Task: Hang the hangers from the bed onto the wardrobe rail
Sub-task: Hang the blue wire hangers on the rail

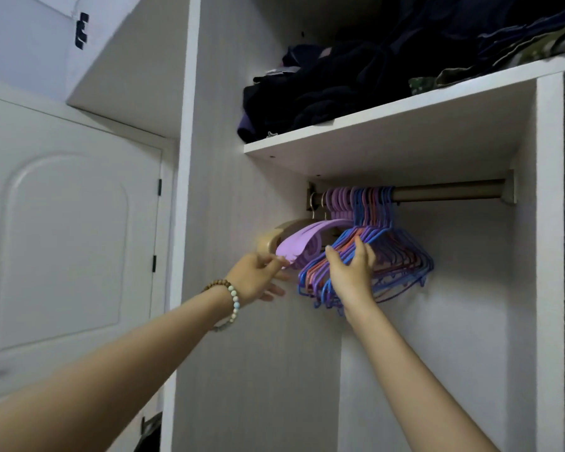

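A metal wardrobe rail runs under the shelf. At its left end hang beige hangers, broad lilac hangers and a thick bunch of thin blue, purple and pink hangers. My left hand reaches up to the lower tip of the lilac hangers, its thumb and fingers touching them. My right hand lies with straight, spread fingers against the near side of the thin hanger bunch. The bed is out of view.
A white shelf above the rail carries a pile of dark folded clothes. The right part of the rail is bare. White wardrobe side panels frame the bay. A white door stands at the left.
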Motion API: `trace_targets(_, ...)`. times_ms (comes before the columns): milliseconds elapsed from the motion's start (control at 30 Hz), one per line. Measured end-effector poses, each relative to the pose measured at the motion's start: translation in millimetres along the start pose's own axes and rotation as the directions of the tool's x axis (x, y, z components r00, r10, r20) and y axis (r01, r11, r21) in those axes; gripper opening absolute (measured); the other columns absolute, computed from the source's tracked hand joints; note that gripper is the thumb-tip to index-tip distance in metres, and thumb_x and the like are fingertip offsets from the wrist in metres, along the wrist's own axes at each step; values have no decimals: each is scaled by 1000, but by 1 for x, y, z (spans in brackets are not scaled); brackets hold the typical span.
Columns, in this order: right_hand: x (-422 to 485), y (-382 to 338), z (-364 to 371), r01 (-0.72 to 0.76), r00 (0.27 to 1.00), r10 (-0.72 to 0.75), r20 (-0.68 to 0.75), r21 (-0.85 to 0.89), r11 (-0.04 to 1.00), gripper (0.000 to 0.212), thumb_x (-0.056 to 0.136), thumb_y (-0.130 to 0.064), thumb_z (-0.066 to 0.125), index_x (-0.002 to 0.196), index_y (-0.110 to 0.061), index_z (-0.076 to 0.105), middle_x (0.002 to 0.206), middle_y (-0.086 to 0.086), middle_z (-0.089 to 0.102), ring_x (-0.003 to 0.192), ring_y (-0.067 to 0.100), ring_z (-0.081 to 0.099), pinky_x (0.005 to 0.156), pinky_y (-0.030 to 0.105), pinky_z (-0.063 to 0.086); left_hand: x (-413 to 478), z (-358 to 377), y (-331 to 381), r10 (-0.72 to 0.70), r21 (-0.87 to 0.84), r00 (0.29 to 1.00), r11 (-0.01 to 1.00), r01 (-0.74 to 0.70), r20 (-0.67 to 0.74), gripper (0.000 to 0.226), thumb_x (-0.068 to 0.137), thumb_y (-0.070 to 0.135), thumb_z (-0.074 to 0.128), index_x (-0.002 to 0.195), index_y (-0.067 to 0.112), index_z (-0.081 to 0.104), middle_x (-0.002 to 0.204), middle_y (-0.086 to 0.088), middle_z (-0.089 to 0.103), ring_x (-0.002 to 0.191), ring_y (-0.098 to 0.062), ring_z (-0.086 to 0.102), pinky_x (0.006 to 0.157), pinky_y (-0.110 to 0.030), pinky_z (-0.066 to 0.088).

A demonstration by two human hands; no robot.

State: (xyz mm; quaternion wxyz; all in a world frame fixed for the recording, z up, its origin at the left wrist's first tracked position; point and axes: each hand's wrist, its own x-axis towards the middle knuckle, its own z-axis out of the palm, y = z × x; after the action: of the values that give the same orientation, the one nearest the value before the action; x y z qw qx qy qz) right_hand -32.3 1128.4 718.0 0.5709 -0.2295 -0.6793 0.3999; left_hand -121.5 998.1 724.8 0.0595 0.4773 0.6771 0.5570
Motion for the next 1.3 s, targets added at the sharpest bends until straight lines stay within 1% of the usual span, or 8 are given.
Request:
trace_targets(167,-45,-48,47,86,989,-90,114,45,995,66,89,-27,58,146,-14,26,156,5,11,144,16,13,117,31,14,-44,-77,-11,24,-16,988,999,-27,-152,31,97,31,39,113,12,58,106,-8,66,73,-17,63,67,-24,51)
trace_targets(333,-112,-90,118,102,924,-135,358,109,989,66,91,-32,55,147,-18,23,156,-1,10,144,13,13,114,27,15,-108,-174,-36,26,91,943,996,5,-331,37,96,35,41,123,13,53,111,-4,64,91,-18,63,79,-29,52)
trace_targets(433,-164,-111,169,54,841,-119,528,136,989,66,92,-38,51,148,-25,19,157,-10,4,144,9,12,110,27,19,-156,-238,-63,-9,162,899,983,89,-438,37,96,34,40,125,14,51,117,-3,61,95,-17,61,85,-34,49)
trace_targets(567,-250,-134,249,12,702,-108,703,140,990,68,91,-43,52,147,-29,17,156,-13,2,144,9,10,114,31,16,-239,-323,-113,-102,215,823,940,263,-559,44,95,40,41,133,18,45,131,-6,56,113,-19,56,90,-27,42)
trace_targets(700,-358,-143,328,-6,515,-92,852,111,994,72,89,-45,55,148,-28,17,157,-11,2,145,10,9,115,31,15,-342,-395,-177,-262,164,724,872,460,-639,54,94,44,40,141,20,34,144,-2,42,131,-19,42,99,-25,33)
trace_targets(833,-481,-145,396,-43,307,-67,949,84,996,77,86,-45,59,148,-27,19,157,-9,5,144,12,13,115,31,17,-465,-454,-241,-401,70,582,780,622,-708,61,92,47,41,145,20,26,151,-3,30,138,-21,32,113,-38,26)
trace_targets(1033,-666,-130,460,-70,-9,-3,1000,3,998,82,83,-50,60,148,-29,16,157,-10,4,145,14,13,115,34,19,-660,-503,-319,-556,-94,316,588,804,-769,68,88,48,49,145,17,25,153,-4,27,140,-21,28,116,-36,23)
trace_targets(1300,-881,-73,481,-32,-271,108,957,-121,992,80,82,-45,64,147,-21,23,155,0,16,142,19,21,115,34,23,-884,-482,-399,-662,-382,-61,352,855,-747,69,87,45,56,142,12,31,147,-10,37,134,-26,38,109,-34,32)
